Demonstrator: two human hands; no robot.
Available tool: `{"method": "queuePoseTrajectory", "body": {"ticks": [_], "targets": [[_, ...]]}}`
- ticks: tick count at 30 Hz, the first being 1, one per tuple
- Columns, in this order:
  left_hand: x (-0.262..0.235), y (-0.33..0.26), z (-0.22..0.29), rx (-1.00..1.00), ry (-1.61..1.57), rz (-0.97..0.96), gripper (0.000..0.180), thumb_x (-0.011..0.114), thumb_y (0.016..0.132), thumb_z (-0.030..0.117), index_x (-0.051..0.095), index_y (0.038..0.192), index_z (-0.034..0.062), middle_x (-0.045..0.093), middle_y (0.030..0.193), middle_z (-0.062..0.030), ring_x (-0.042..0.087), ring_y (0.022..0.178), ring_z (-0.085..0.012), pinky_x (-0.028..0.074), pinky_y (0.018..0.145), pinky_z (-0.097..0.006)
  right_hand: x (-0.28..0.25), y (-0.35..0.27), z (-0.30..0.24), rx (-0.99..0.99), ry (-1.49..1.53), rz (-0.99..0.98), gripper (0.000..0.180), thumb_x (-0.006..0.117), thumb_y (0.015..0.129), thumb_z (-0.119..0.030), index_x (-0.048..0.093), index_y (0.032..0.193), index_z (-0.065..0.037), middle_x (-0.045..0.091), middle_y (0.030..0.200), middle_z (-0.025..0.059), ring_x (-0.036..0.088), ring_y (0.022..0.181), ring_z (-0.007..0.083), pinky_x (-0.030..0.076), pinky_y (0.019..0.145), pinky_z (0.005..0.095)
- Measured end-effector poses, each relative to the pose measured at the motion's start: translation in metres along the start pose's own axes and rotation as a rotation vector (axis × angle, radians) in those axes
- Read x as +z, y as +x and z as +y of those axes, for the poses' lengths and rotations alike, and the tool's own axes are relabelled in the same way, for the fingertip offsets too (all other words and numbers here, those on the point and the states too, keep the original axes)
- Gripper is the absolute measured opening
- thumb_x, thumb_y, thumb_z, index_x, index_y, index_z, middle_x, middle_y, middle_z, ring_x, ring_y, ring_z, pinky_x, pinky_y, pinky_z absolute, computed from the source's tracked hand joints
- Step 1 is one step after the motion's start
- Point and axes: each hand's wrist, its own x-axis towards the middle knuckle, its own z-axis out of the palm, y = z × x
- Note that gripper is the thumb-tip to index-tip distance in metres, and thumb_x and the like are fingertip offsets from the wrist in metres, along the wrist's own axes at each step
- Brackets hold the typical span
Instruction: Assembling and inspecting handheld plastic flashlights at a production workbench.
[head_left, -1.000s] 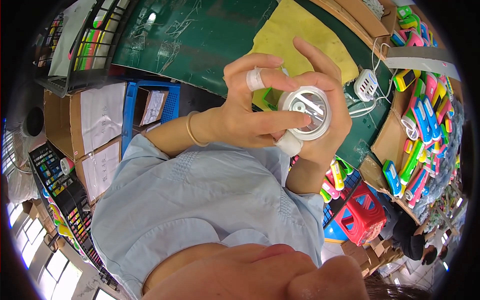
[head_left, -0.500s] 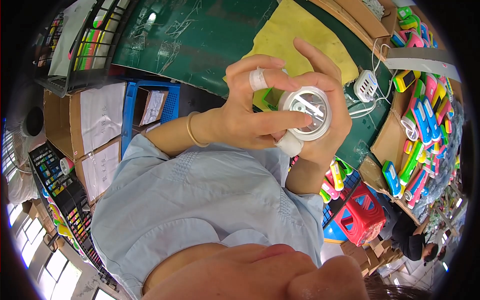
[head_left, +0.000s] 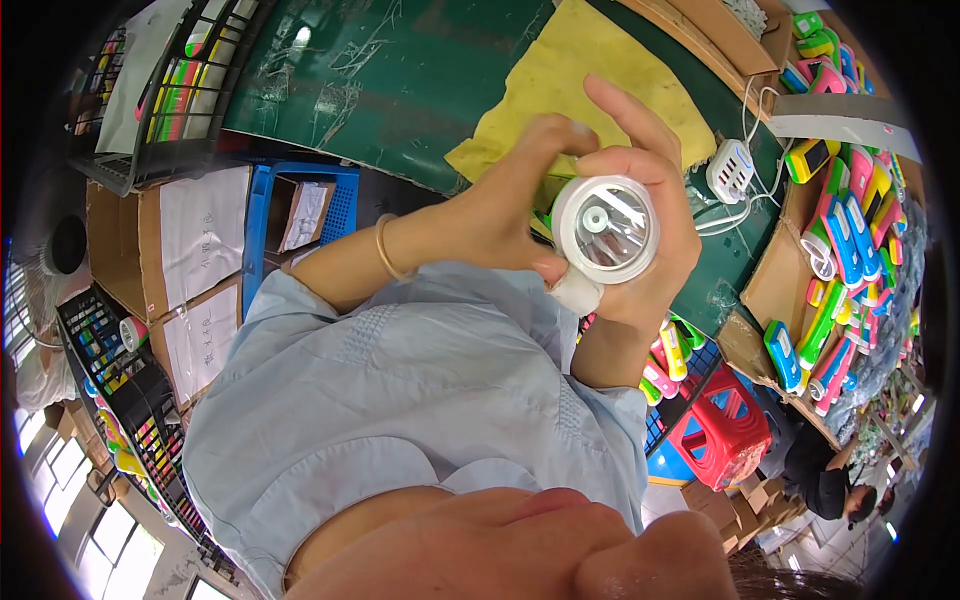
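A flashlight (head_left: 605,228) with a white ring head, a clear lens and a bit of green body faces up between my hands over the near edge of the table. My right hand (head_left: 655,240) curls round the head from the right, its index finger raised free and white tape on its thumb. On the other side my left hand (head_left: 510,205) grips the green body behind the head, fingers bent and thumb below. Through the lens the shiny reflector and its small round centre show. Most of the body is hidden by the hands.
A yellow cloth (head_left: 560,75) lies on the green table (head_left: 380,80). To its right are a white power strip (head_left: 732,172) with cables and a heap of colourful flashlights (head_left: 850,240). At left stand a black wire basket (head_left: 195,90), a blue crate (head_left: 258,225) and cardboard boxes (head_left: 125,240). A red stool (head_left: 725,430) stands lower right.
My left hand's finger has left the lens, and its fingers have drawn back to curl round the body behind the head. The flashlight has shifted slightly left; the loose white strip over the lens no longer shows.
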Motion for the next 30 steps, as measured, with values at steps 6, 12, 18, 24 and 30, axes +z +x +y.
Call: {"method": "queuePoseTrajectory", "body": {"ticks": [6, 12, 18, 24, 30], "targets": [[-0.004, 0.018, -0.001, -0.118, -0.201, -0.280, 0.058, 0.077, 0.058, 0.022, 0.051, 0.106, 0.0051, 0.062, 0.092, -0.0106, 0.061, 0.081, -0.0252, 0.047, 0.068, -0.031, -0.002, 0.000, 0.004, -0.069, 0.016, -0.015, 0.057, 0.081, 0.047, -0.030, 0.058, 0.092, -0.004, 0.054, 0.116, 0.0194, 0.050, 0.107, 0.0352, 0.037, 0.091, 0.0457], [0.008, 0.006, 0.009, -0.099, -0.119, -0.096, 0.052, 0.077, 0.059, 0.020, 0.054, 0.104, 0.0065, 0.063, 0.089, -0.0104, 0.062, 0.080, -0.0265, 0.049, 0.067, -0.032, 0.000, -0.007, 0.002, -0.056, -0.025, -0.021, 0.061, 0.079, 0.055, -0.046, 0.056, 0.090, -0.001, 0.053, 0.114, 0.0255, 0.048, 0.109, 0.0345, 0.035, 0.093, 0.0423], [0.013, 0.003, 0.012, -0.032, -0.105, -0.009, 0.043, 0.076, 0.061, 0.017, 0.053, 0.095, 0.0050, 0.061, 0.082, -0.0102, 0.061, 0.075, -0.0288, 0.048, 0.062, -0.034, 0.002, -0.008, -0.010, -0.037, -0.077, -0.018, 0.059, 0.080, 0.055, -0.043, 0.056, 0.090, -0.002, 0.055, 0.113, 0.0243, 0.047, 0.110, 0.0347, 0.034, 0.094, 0.0429], [0.018, -0.002, 0.010, -0.084, -0.050, 0.074, 0.042, 0.075, 0.058, 0.018, 0.050, 0.089, 0.0046, 0.056, 0.078, -0.0108, 0.059, 0.071, -0.0303, 0.046, 0.059, -0.034, 0.011, -0.013, -0.009, -0.021, -0.087, 0.119, 0.059, 0.081, 0.054, -0.033, 0.055, 0.096, -0.001, 0.056, 0.112, 0.0213, 0.053, 0.103, 0.0368, 0.034, 0.093, 0.0523], [0.026, -0.004, 0.001, -0.055, 0.042, 0.181, 0.042, 0.073, 0.061, 0.020, 0.050, 0.093, 0.0048, 0.057, 0.082, -0.0120, 0.059, 0.075, -0.0301, 0.046, 0.062, -0.034, 0.016, -0.016, -0.013, 0.010, -0.197, 0.192, 0.061, 0.081, 0.054, -0.030, 0.053, 0.100, -0.001, 0.055, 0.113, 0.0220, 0.052, 0.104, 0.0348, 0.034, 0.094, 0.0504]]}}
